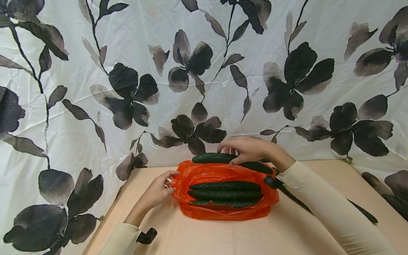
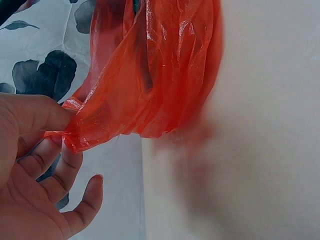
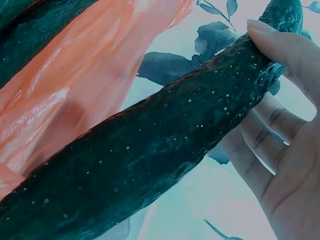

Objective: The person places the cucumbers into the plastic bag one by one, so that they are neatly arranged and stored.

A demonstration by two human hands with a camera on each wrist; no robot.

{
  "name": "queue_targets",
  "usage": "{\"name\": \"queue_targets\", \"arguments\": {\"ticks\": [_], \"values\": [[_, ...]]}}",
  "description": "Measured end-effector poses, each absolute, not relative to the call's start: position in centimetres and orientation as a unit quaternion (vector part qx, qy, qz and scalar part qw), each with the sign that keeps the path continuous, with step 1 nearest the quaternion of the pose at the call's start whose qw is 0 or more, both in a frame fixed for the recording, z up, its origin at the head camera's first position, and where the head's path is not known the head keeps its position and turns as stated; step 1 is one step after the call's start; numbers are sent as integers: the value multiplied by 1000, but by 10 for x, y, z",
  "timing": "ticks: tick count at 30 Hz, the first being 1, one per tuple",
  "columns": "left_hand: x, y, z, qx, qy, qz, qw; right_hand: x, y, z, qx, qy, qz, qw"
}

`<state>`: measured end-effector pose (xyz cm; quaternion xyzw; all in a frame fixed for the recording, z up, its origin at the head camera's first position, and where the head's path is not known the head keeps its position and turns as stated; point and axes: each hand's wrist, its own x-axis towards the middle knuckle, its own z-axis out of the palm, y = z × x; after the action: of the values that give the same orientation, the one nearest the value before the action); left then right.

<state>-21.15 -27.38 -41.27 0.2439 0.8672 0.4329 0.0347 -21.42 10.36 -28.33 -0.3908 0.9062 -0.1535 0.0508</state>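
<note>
An orange-red plastic bag (image 1: 223, 214) lies on the table, its mouth spread open, with several dark green cucumbers (image 1: 224, 195) side by side inside. My left hand (image 1: 159, 189) is at the bag's left end. In the left wrist view, thumb and fingers pinch a gathered corner of the thin plastic (image 2: 165, 75), while the little finger stands free. Over the bag's far rim, my right hand (image 1: 248, 147) holds another cucumber (image 1: 208, 158), which lies roughly lengthwise to the bag. The right wrist view shows the thumb on one side of this bumpy cucumber (image 3: 150, 140) and the fingers behind it.
The pale table (image 1: 204, 237) ends close behind the bag, where a white cloth (image 1: 242, 117) with dark flower prints hangs. A slender dark object (image 1: 363, 211) shows beyond my right forearm, which hides part of the table. Small black devices sit at both wrists.
</note>
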Motion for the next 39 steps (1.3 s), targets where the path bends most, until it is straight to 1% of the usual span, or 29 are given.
{"name": "queue_targets", "arguments": {"ticks": [9,18,27,39], "values": [[-213,-272,-415,249,868,428,22,-228,97,-295,-393,902,-166,62],[-215,-267,-415,233,873,427,26,-242,94,-309,-404,892,-184,82],[-217,-264,-416,236,870,432,25,-255,91,-326,-401,896,-167,91],[-215,-264,-413,224,875,429,27,-266,78,-350,-383,905,-130,129]]}}
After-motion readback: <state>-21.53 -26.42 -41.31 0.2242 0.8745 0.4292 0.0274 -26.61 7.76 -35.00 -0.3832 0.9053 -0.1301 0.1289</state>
